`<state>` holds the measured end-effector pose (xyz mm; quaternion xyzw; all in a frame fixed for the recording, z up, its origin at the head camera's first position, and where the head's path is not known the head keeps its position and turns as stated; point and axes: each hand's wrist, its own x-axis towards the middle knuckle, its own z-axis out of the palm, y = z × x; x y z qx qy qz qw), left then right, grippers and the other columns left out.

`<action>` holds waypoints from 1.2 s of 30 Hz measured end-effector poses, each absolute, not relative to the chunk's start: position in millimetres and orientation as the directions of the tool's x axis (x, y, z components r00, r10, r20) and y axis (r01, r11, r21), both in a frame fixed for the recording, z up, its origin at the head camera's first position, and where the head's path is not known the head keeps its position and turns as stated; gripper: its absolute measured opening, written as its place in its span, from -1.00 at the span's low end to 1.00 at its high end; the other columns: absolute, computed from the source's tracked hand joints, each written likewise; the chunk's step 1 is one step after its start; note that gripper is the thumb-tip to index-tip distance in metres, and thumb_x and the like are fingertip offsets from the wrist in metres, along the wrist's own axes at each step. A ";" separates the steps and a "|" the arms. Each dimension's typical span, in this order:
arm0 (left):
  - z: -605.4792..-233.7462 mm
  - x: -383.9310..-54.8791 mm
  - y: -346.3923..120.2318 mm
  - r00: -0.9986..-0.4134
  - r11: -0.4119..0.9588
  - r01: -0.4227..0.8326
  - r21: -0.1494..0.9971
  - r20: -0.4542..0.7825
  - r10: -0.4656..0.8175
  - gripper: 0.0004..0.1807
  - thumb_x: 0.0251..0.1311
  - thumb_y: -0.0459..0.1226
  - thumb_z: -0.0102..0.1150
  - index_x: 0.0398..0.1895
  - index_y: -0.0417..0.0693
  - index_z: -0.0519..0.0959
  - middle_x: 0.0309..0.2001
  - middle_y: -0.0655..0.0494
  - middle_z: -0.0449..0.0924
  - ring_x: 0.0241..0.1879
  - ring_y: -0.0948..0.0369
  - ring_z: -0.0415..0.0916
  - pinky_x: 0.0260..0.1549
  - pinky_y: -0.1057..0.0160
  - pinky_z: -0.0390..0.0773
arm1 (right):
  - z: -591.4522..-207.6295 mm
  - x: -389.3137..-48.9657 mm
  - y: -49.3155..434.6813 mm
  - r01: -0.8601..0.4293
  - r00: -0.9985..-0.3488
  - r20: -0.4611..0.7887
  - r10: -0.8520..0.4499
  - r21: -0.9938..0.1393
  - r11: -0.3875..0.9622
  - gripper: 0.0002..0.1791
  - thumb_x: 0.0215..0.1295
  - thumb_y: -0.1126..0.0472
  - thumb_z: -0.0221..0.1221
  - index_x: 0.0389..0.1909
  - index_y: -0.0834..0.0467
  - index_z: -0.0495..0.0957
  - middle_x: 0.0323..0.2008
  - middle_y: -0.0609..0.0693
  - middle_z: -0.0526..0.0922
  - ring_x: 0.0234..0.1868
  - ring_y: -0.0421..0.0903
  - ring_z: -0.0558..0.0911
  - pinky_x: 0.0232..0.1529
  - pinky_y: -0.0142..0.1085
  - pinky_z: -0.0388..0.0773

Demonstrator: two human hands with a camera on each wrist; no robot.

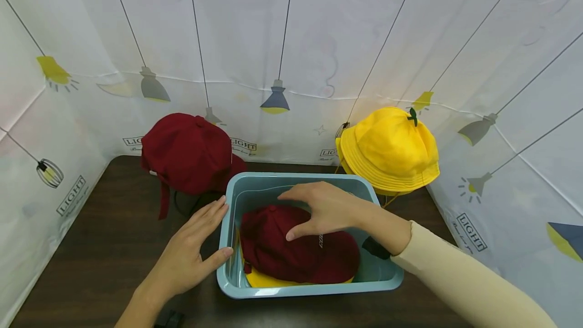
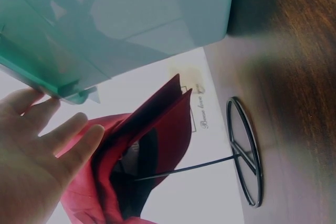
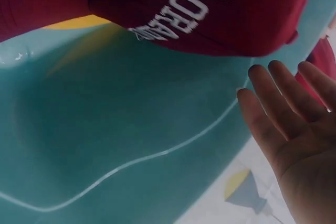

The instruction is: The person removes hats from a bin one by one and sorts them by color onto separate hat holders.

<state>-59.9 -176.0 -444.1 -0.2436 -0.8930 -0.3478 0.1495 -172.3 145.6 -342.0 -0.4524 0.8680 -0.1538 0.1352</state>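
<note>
A blue plastic bin (image 1: pixel 291 292) holds a dark red baseball cap (image 1: pixel 282 242), which lies on something yellow (image 1: pixel 268 281). White lettering on the cap's front shows in the right wrist view. My right hand (image 1: pixel 328 211) hovers over this cap with fingers and thumb spread, holding nothing. At the bin's left side, the fingertips of my left hand (image 1: pixel 191 247) are right at the rim, its fingers fairly straight and the thumb apart. A white cord (image 3: pixel 121 169) runs along the inside of the bin.
Behind the bin to the left, more dark red caps (image 1: pixel 186 151) hang on a black wire stand (image 2: pixel 243 156), two brims showing. A yellow bucket hat (image 1: pixel 387 146) with a green sprout stands back right. A lamp-patterned sheet (image 1: pixel 227 29) walls in the dark wooden table (image 1: pixel 105 247).
</note>
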 end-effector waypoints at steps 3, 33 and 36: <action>-442.9 -60.3 -175.8 -0.836 0.644 0.539 0.542 0.438 0.331 -0.08 0.23 -0.08 0.45 0.63 0.00 0.27 0.61 0.11 0.21 0.54 0.05 0.20 0.46 0.02 0.30 | -347.0 -173.0 141.7 -0.751 -0.547 -0.099 -0.832 -0.381 0.539 -0.11 0.18 -0.36 0.40 0.40 0.11 0.54 0.25 -0.08 0.66 0.20 -0.12 0.62 0.25 -0.13 0.57; -443.7 -60.5 -176.9 -0.837 0.657 0.536 0.529 0.436 0.332 -0.08 0.25 -0.06 0.43 0.63 0.00 0.26 0.61 0.10 0.21 0.55 0.05 0.19 0.44 -0.06 0.33 | -377.7 -165.0 121.4 -0.848 -0.479 -0.016 -0.878 -0.250 0.467 -0.47 0.17 -0.03 0.43 0.15 0.07 0.66 0.00 -0.12 0.74 -0.11 -0.18 0.63 -0.05 -0.32 0.65; -443.6 -60.1 -176.7 -0.839 0.660 0.533 0.529 0.433 0.330 -0.09 0.25 -0.05 0.43 0.63 0.00 0.27 0.61 0.11 0.21 0.55 0.05 0.19 0.41 -0.12 0.36 | -377.5 -165.3 121.8 -0.844 -0.476 -0.008 -0.879 -0.278 0.459 -0.52 0.20 0.01 0.43 0.12 0.07 0.67 -0.04 -0.12 0.74 -0.17 -0.20 0.61 -0.11 -0.36 0.63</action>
